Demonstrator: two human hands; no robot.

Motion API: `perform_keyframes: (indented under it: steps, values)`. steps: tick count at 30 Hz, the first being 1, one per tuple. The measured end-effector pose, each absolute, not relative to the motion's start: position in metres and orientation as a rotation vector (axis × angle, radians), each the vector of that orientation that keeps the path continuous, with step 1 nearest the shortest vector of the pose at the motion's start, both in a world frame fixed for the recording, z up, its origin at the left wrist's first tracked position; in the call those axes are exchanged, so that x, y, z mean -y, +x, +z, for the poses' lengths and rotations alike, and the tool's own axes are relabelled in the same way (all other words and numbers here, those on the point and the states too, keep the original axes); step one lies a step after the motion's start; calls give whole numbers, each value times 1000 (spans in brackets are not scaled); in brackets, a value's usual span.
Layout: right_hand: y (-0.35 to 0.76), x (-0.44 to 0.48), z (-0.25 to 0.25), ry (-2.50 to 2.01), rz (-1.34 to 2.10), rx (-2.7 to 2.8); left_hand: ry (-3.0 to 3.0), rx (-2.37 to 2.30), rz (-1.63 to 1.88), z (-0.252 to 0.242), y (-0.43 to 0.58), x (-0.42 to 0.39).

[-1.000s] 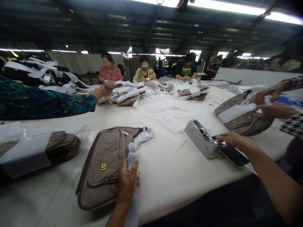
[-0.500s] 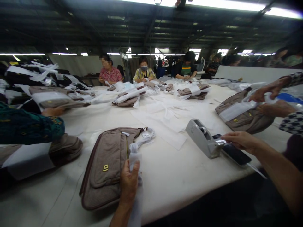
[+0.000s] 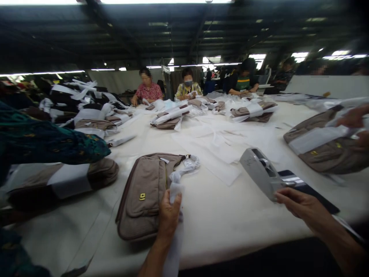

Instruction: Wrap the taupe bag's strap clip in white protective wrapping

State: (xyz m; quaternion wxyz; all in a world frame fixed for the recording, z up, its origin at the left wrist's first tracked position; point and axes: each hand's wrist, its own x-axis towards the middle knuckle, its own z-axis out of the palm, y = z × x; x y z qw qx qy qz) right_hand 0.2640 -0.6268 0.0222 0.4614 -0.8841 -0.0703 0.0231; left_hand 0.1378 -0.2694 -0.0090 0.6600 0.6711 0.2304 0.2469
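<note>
A brown bag (image 3: 144, 192) with a yellow emblem lies on the white table. My left hand (image 3: 169, 213) grips a white wrapping strip (image 3: 175, 190) at the bag's right edge; the strip hangs down past my wrist. Part of the bag's strap, wrapped in white, curls above that hand. On the right, the fingertips of my right hand (image 3: 296, 204) are pinched together just in front of the grey tape dispenser (image 3: 258, 173). Whatever they hold is too small to make out. Behind this hand lies a dark phone (image 3: 311, 192).
A person's green patterned sleeve (image 3: 54, 142) reaches in from the left over a wrapped bag (image 3: 69, 181). Another person's hands touch a wrapped bag (image 3: 319, 142) at right. White sheets (image 3: 213, 154) and more bags lie farther back, with people seated behind.
The view has turned left, so the table's contents appear farther right. My right hand has moved nearer, to the dispenser's front end. The green sleeve reaches farther in.
</note>
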Motion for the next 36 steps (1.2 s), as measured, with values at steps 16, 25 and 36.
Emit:
perform_keyframes:
  steps: [16,25,36]
  values:
    - [254,375,68,-1599,825,1153,1587,-511,593,5,133,274]
    - [264,361,50,-1707,756,1128,1645,-452,601,-6,131,272]
    - [278,372,58,-1717,903,1178,1582,-404,494,-5,128,264]
